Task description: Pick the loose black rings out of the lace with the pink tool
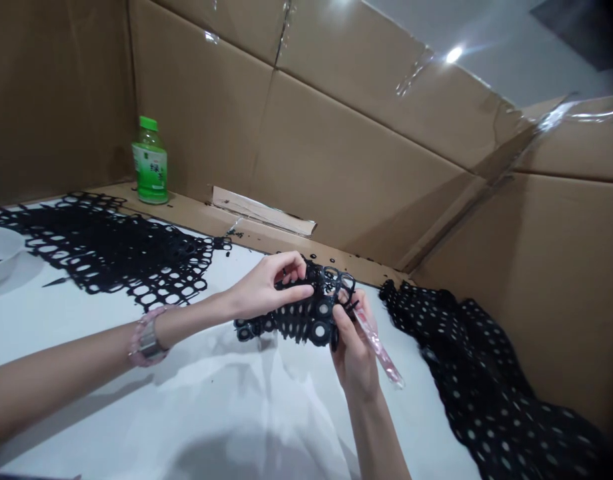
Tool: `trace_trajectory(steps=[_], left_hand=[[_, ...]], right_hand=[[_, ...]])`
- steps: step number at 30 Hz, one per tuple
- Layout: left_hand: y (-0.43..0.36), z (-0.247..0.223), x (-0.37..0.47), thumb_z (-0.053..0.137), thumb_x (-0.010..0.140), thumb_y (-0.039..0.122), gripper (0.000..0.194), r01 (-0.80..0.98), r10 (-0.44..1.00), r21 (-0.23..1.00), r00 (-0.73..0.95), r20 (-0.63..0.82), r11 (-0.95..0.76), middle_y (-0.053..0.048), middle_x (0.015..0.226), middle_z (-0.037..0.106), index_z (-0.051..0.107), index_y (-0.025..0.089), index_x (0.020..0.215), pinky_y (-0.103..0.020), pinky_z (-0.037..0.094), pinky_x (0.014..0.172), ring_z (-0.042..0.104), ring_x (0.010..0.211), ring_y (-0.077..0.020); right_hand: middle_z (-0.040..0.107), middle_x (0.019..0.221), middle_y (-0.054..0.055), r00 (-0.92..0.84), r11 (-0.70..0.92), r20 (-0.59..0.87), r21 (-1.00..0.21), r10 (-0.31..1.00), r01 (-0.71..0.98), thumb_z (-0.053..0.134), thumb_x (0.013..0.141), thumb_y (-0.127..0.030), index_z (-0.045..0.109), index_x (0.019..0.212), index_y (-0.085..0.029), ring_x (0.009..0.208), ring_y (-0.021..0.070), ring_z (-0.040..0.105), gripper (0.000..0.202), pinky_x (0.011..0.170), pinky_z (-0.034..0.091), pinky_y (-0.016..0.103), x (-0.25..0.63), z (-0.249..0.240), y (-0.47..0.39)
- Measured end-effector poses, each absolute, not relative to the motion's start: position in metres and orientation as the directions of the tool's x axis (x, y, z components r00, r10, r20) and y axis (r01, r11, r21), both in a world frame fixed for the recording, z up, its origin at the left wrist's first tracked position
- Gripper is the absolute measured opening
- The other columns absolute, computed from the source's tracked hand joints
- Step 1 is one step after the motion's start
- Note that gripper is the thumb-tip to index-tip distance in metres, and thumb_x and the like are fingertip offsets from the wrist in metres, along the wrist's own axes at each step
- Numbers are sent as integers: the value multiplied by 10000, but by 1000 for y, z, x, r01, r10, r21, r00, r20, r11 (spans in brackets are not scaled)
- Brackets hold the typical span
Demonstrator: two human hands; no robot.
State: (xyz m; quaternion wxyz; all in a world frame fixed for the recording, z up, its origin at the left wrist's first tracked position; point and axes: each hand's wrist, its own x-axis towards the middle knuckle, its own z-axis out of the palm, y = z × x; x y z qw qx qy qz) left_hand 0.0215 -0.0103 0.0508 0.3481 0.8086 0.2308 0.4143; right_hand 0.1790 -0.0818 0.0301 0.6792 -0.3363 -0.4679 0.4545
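Observation:
A black piece of ring-patterned mesh [320,331], with round holes and thin connected loops, is held up over the white tabletop [221,400]. My right hand [356,347] grips its right end between thumb and fingers. A slim pink stick-like tool with a clear, shiny covering [379,350] sticks out of the same hand, pointing down to the right. At the piece's upper left edge is my left hand [271,287], fingers curled and thumb stretched along the black loops. What lies between its fingertips is partly hidden. A pink beaded bracelet [149,339] circles the left wrist.
Black net-like cut-out sheet [116,247] spreads at the left beside a white bowl [4,250]. A green-capped bottle [151,167] stands behind it. Black cloth with round holes [466,367] is heaped at right. Cardboard walls [336,147] enclose the table; black scraps litter the back edge.

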Motion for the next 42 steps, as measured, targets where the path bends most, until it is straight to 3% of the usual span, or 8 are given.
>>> trace_trajectory(steps=[7,11,14,20,23,32,39,42], left_hand=[[-9,42,25,637,700,396,506,90,695,766,497,519,-637,-87,1176,493,442,194,1121,-338,367,904,447,1090,-230],[-9,43,27,626,711,395,287,-14,668,889,654,355,-458,-23,833,592,546,148,833,-277,422,754,549,807,-167],[-14,48,29,604,730,375,267,-112,727,955,625,284,-276,44,578,485,494,139,669,-208,373,552,464,546,-85],[-19,55,31,610,727,321,219,-208,819,940,463,339,-271,59,585,447,502,134,693,-193,337,538,415,540,-66],[-16,52,29,638,702,341,242,-159,776,957,560,291,-244,42,640,483,538,127,754,-201,355,559,437,583,-80],[-10,54,15,629,701,425,331,160,581,845,789,202,-511,37,584,420,510,126,627,-197,294,488,375,545,-84],[0,65,8,562,767,411,396,76,388,745,886,254,-662,44,543,274,377,152,533,-214,242,466,257,510,-74],[3,66,5,556,776,383,356,48,342,750,908,243,-660,39,541,321,414,148,550,-211,291,495,310,519,-82]], right_hand=[[540,796,-9,98,251,231,-870,968,-424,614,719,-243,547,825,-211,694,118,529,130,644,441,228,182,35,-81],[548,784,-18,134,228,187,-871,973,-435,613,708,-250,512,803,-220,698,129,537,142,636,433,238,184,35,-79],[534,775,-15,188,257,193,-869,963,-422,615,711,-338,459,785,-221,695,140,530,209,630,428,253,186,33,-78],[463,762,-35,155,322,298,-933,942,-161,695,661,-264,363,772,-227,691,125,470,351,634,385,246,183,30,-80],[439,749,-39,169,368,353,-928,920,-66,683,679,-257,338,763,-228,681,121,449,356,641,380,252,182,30,-81],[383,714,-52,205,369,355,-929,912,-33,699,668,-249,321,737,-226,654,100,398,385,607,344,218,182,32,-81],[384,719,-50,182,357,334,-927,925,-115,678,686,-262,322,751,-234,656,106,400,364,615,349,224,182,37,-88],[403,715,-56,157,351,331,-928,930,-124,685,684,-247,329,758,-235,648,98,404,364,611,347,214,183,35,-88]])
